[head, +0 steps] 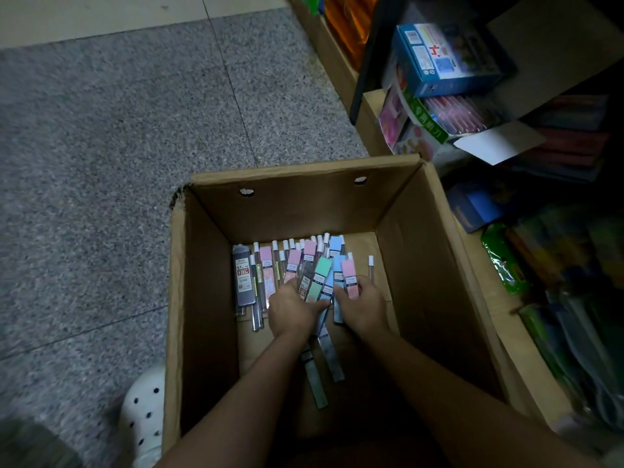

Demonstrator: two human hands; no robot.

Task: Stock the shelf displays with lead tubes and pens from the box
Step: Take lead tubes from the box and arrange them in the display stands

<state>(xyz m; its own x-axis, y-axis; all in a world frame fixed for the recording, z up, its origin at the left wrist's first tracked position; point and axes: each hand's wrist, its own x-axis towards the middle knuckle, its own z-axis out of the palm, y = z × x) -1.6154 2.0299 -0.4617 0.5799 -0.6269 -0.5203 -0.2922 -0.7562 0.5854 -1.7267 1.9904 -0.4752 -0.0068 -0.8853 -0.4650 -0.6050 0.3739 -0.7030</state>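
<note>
Gathering step: both hands are reaching into the open cardboard box on the speckled stone floor. The left hand is lying with fingers curled over a fan of pastel lead tubes; the right hand is pinching a pink-labelled tube. More slim, clear, white-capped tubes are lying flat on the box bottom, beside a dark flat lead case. Next, judging by the task, the bundle needs squaring and lifting toward the shelf at right.

Dim light — speckled grey stone floor, pale strip at top, crowded shelves right.
</note>
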